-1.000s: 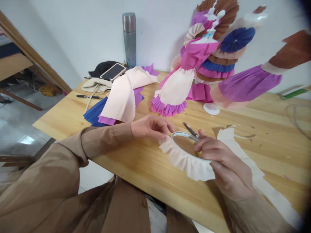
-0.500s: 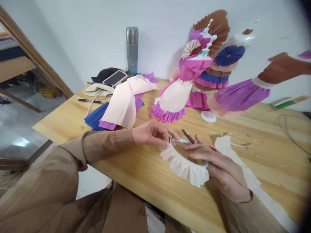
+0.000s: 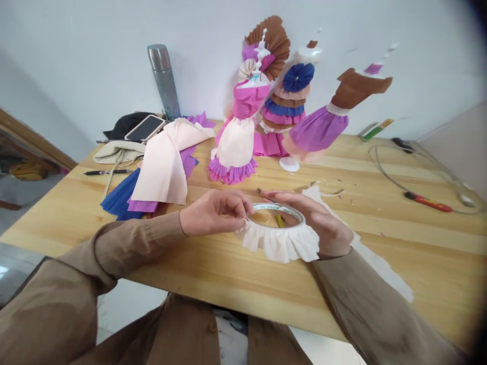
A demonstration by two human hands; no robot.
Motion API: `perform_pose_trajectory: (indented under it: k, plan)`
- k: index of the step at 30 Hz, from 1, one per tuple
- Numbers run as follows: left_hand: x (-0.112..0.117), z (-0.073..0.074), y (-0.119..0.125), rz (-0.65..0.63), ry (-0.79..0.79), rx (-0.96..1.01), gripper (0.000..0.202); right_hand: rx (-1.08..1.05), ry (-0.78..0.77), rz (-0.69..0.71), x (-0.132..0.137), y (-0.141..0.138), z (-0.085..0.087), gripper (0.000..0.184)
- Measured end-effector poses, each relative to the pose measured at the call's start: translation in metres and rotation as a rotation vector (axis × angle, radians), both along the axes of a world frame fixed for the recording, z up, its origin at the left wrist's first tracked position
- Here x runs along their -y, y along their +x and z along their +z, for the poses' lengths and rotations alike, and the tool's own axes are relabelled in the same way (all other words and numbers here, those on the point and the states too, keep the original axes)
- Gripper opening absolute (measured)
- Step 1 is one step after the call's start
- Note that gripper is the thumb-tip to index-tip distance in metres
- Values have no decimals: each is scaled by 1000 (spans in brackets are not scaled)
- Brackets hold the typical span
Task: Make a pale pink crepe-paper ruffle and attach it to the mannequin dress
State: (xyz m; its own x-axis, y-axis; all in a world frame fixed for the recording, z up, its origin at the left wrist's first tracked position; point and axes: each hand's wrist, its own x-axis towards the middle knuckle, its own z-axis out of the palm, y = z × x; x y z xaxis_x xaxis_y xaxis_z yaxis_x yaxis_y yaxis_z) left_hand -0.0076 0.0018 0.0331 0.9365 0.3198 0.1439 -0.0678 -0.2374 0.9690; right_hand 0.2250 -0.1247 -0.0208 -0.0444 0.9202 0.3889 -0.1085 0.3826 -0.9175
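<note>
A roll of tape (image 3: 279,208), its printed inner ring showing, is held tilted above the table. A gathered strip of cream crepe paper (image 3: 279,243) hangs as a ruffle along its near edge. My left hand (image 3: 218,210) is closed in a pinch on the left end of the strip, at the roll's rim. On the other side, my right hand (image 3: 323,218) has its fingers stretched out flat behind and beside the roll, touching its right side. Its thumb is partly hidden. Something small and yellow (image 3: 279,220) shows through the ring.
Paper-dressed doll forms, a pink and cream dress (image 3: 238,137) among them, stand by the wall. Folded crepe paper (image 3: 163,162), a phone (image 3: 144,128) and a flask (image 3: 164,81) are at left. A cream paper strip (image 3: 376,266) and a corded red-handled tool (image 3: 428,202) lie at right.
The view has turned to the right. The roll now sits more level, its ruffle hanging down. My right hand's fingers have moved off the ring's opening to its far right side; my left hand keeps its pinch.
</note>
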Motion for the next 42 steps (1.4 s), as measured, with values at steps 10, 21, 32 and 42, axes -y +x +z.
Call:
perform_pose_trajectory:
  k: [10,21,32,42]
  plan:
    - [6,4,3,120,569,80,11,665,-113,-307,23,-23,57,25]
    - [16,-7,19,192,887,-27,9,812,-315,-328,5,-63,53,31]
    - [24,-2,18,244,1167,-270,23,929,-173,-625,-5,-66,46,31]
    - [28,6,20,392,824,-311,28,972,-66,-681,-7,-70,48,27]
